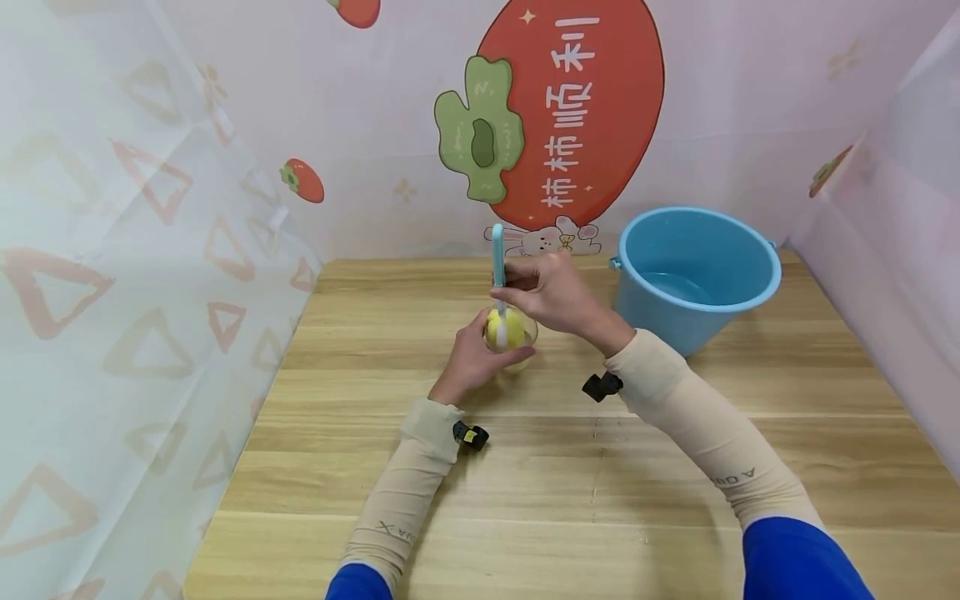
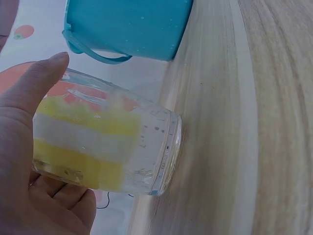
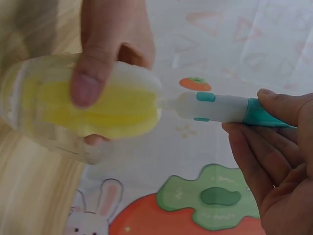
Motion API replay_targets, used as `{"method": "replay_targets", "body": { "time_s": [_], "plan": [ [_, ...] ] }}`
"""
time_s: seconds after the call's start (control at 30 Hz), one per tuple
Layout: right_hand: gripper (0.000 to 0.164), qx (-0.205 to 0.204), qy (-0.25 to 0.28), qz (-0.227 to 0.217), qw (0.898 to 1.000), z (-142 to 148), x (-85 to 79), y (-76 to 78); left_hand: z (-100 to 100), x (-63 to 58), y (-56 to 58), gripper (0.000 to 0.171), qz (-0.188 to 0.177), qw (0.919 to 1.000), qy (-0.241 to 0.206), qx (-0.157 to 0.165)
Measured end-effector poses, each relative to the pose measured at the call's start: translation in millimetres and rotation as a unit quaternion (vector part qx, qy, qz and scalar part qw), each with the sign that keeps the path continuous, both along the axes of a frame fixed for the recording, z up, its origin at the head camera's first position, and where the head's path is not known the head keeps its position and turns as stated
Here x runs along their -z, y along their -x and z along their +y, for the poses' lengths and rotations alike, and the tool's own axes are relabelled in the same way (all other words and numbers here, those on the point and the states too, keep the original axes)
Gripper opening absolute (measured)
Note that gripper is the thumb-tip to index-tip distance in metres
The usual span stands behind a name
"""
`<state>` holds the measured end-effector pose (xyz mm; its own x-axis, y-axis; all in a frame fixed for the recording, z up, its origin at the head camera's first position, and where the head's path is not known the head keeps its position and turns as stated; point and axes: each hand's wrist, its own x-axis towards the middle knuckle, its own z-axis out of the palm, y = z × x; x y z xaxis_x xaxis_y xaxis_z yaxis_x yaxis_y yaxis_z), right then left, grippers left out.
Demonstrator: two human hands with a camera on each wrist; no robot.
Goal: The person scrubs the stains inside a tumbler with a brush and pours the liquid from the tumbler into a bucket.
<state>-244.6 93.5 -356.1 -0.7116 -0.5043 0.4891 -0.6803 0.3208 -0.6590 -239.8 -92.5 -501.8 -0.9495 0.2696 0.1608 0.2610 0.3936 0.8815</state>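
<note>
Right hand (image 1: 555, 293) pinches the brush handle (image 1: 498, 250), aligned twelve-to-six, its sponge (image 1: 513, 332) at six o'clock, partly inside the glass (image 2: 151, 142) left hand (image 1: 474, 358) grips.

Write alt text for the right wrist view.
A person's right fingers hold a teal-and-white handle with a yellow-and-white sponge head partly inside a clear glass held by the left fingers. A printed backdrop is behind.

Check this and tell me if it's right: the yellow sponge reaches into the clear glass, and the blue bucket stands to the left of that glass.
Wrong on the bucket's side: the head view shows the blue bucket to the right of the clear glass. The yellow sponge does reach into it.
</note>
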Motion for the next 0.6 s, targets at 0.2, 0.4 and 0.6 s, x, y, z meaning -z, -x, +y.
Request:
{"method": "replay_targets", "body": {
  "time_s": [0.2, 0.4, 0.6],
  "plan": [
    [0.021, 0.006, 0.017, 0.042, 0.999, 2, -26.2, -4.7, -1, 1.8, 2.3, 0.066, 0.012, 0.9998, -0.008, 0.010],
    [0.023, 0.027, 0.004, 0.045, 0.999, 2, -28.9, -7.0, -2, -0.3, 3.5, 0.063, 0.013, 0.9998, -0.008, 0.011],
    [0.021, 0.037, 0.011, -0.015, 0.999, 0, -2.2, -10.3, -2, -1.2, 0.5, 0.072, 0.000, 1.0000, 0.006, 0.003]
  ]
}}
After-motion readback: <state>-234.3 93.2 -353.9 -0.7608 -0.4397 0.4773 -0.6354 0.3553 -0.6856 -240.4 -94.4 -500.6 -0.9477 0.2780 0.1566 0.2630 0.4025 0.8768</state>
